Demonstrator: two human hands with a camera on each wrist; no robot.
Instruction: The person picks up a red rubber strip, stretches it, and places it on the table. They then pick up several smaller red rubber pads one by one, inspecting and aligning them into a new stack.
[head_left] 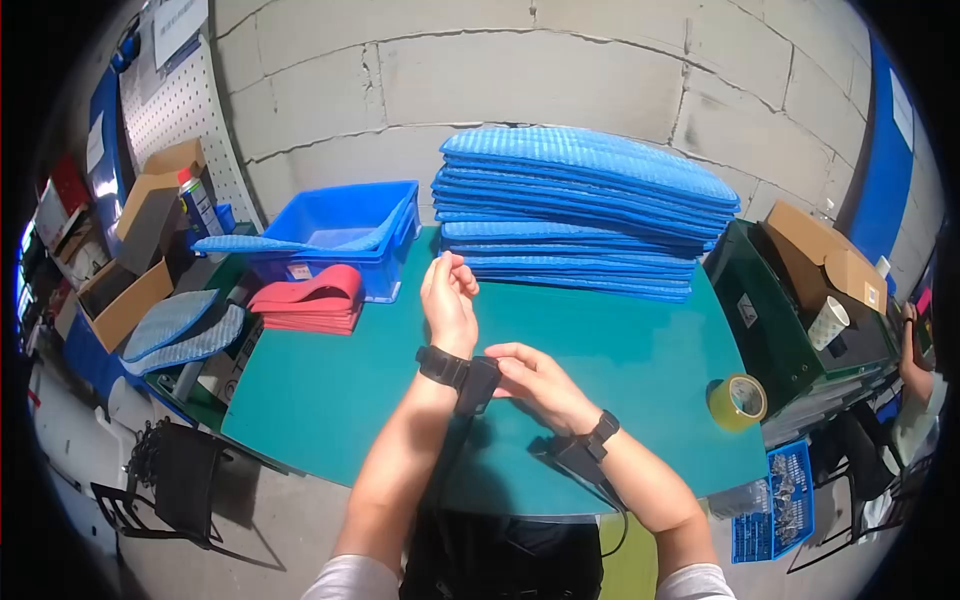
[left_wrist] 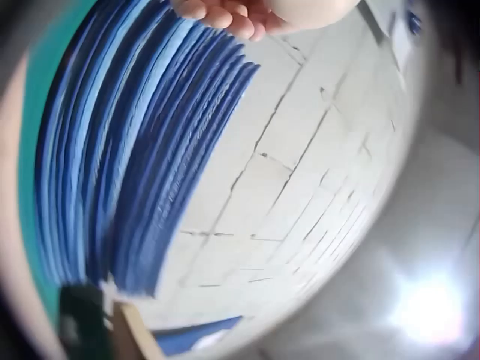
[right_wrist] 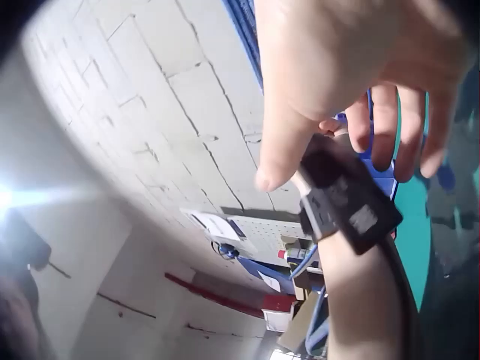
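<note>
In the head view my left hand (head_left: 449, 301) is raised over the green table, its fingers loosely bent and nothing in them. A black wrist camera (head_left: 478, 386) sits on a dark strap (head_left: 436, 366) around the left wrist. My right hand (head_left: 543, 386) reaches across to this camera, fingertips right at its side. In the right wrist view the thumb and the fairly straight fingers (right_wrist: 384, 124) stand on either side of the black camera box. Behind the left hand is a tall stack of blue quilted pads (head_left: 580, 215). Folded red pads (head_left: 310, 300) lie to its left.
A blue bin (head_left: 345, 245) with a blue pad across it stands at the back left of the green table (head_left: 330, 400). A yellow tape roll (head_left: 738, 402) rests near the right edge. Cardboard boxes (head_left: 815, 250) and a paper cup (head_left: 828, 323) stand farther right.
</note>
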